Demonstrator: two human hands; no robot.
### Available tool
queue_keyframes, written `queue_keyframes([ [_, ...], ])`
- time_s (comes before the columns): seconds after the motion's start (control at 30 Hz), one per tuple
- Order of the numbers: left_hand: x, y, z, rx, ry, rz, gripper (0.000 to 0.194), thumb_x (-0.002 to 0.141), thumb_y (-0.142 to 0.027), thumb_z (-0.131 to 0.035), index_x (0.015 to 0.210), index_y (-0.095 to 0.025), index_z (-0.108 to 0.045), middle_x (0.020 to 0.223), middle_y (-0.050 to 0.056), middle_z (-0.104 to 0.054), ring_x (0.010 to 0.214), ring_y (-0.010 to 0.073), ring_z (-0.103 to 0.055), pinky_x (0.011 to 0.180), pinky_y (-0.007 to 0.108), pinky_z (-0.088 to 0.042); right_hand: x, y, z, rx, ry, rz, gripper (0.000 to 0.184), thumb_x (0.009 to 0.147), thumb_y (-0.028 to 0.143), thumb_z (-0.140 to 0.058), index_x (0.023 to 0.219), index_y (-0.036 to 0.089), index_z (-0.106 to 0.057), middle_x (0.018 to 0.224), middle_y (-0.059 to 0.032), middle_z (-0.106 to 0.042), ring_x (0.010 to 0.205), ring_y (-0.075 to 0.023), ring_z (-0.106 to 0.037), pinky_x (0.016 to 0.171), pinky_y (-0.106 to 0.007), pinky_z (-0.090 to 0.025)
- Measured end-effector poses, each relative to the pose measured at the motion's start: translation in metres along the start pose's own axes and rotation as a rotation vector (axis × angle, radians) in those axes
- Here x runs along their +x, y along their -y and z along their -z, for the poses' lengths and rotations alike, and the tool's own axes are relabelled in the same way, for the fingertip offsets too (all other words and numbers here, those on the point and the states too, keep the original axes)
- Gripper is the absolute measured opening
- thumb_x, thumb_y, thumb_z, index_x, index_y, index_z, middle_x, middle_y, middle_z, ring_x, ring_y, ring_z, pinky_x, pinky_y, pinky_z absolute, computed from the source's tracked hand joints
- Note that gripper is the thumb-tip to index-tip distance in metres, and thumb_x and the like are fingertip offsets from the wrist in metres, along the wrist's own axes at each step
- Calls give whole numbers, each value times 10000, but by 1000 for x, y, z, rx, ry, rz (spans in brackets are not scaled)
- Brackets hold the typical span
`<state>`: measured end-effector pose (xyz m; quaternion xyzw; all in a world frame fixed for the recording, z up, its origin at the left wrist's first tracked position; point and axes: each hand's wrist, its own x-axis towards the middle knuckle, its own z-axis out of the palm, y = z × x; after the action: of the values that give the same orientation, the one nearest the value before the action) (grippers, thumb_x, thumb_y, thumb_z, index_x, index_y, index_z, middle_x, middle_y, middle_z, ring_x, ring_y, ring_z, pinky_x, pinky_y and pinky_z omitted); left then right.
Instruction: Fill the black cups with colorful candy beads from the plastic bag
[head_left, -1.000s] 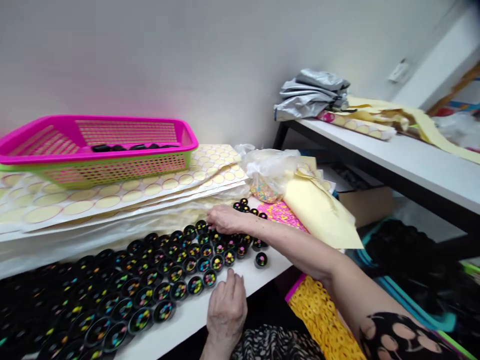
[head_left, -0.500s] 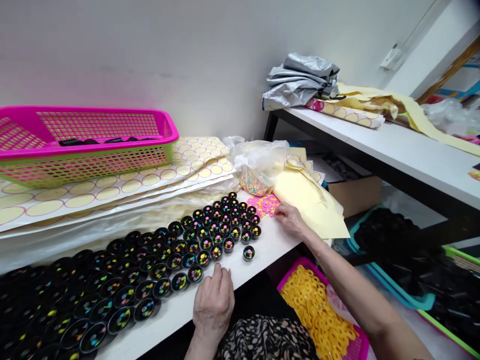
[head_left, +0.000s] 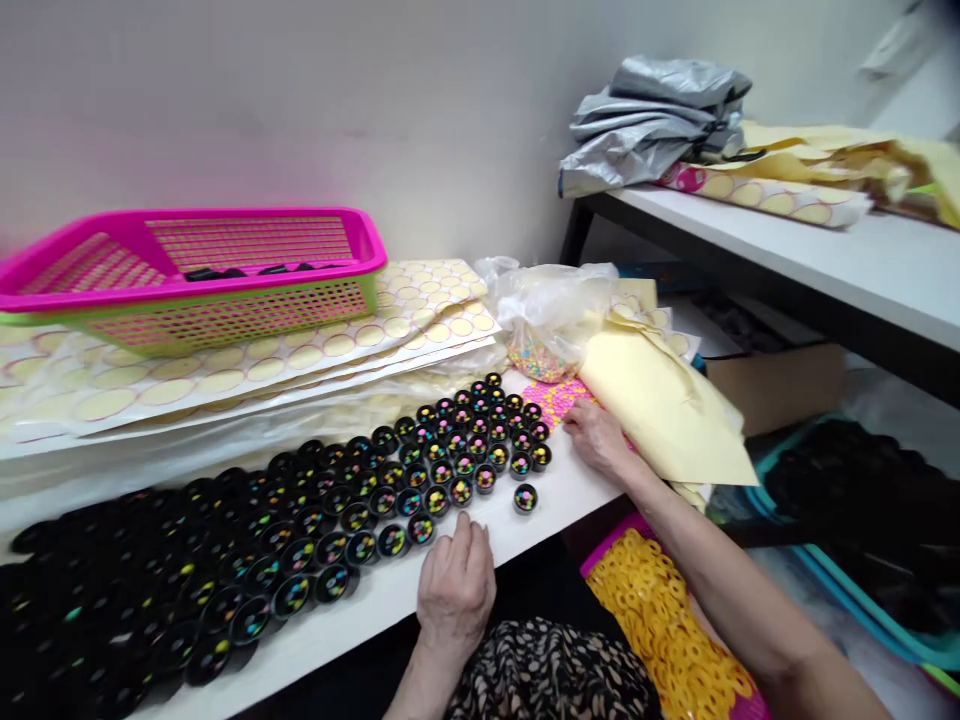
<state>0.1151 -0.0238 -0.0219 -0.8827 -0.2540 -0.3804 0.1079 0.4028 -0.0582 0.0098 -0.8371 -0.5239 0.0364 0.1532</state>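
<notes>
Many small black round caps (head_left: 360, 505) holding coloured beads lie in rows on the white table (head_left: 390, 600). One cap (head_left: 525, 497) sits apart near the front edge. My left hand (head_left: 455, 585) rests palm down on the table edge, fingers together, just in front of the caps. My right hand (head_left: 598, 437) rests at a small pile of pink and yellow beads (head_left: 559, 398), beside a yellow paper sheet (head_left: 664, 410). Whether its fingers pinch a bead is hidden.
A pink and green mesh basket (head_left: 225, 285) stands on stacked sticker sheets (head_left: 300, 360) at the back. A clear plastic bag of beads (head_left: 551, 320) lies behind the pile. A pink bin of yellow rings (head_left: 660, 630) sits below the table edge. A second table (head_left: 825, 265) stands right.
My right hand left the rows of caps and moved right to the bead pile. My left hand stayed on the table edge. The view shifted slightly.
</notes>
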Motion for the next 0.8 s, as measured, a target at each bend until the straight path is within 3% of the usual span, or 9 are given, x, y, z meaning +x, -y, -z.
queue_keyframes([
  [0.23,-3,-3,6,34,70,55,207,747,-136,-624,950,-108,-595,1022,133,-649,666,177,-504,588,322,-403,1,-4,-8,-72,-13,35,146,796,142,-442,723,165,-566,824,-65,-563,760,-165,-509,646,-272,-311],
  [0.37,-1,-2,7,28,73,49,202,750,-147,-629,945,-109,-596,1012,133,-652,674,175,-511,597,321,-411,-11,8,-3,27,-36,61,146,821,157,-412,725,180,-520,792,-61,-556,722,-165,-500,647,-276,-326],
  [0.5,-1,0,3,28,53,33,205,751,-161,-635,947,-117,-597,1026,133,-651,646,165,-499,591,317,-404,-24,19,3,141,68,-85,117,795,188,-451,700,191,-519,714,-37,-568,648,-153,-491,585,-264,-306],
  [0.57,-1,0,2,34,43,28,200,751,-167,-636,942,-121,-598,1021,128,-654,642,164,-497,586,313,-399,-26,18,4,198,102,-118,120,776,199,-472,673,189,-532,699,-34,-582,650,-150,-500,580,-259,-303],
  [0.8,-1,0,1,45,47,24,229,734,-172,-656,949,-115,-601,1026,125,-654,639,160,-492,606,314,-405,-22,0,-4,462,45,-116,128,733,220,-493,653,168,-577,663,-13,-586,652,-148,-519,612,-258,-357],
])
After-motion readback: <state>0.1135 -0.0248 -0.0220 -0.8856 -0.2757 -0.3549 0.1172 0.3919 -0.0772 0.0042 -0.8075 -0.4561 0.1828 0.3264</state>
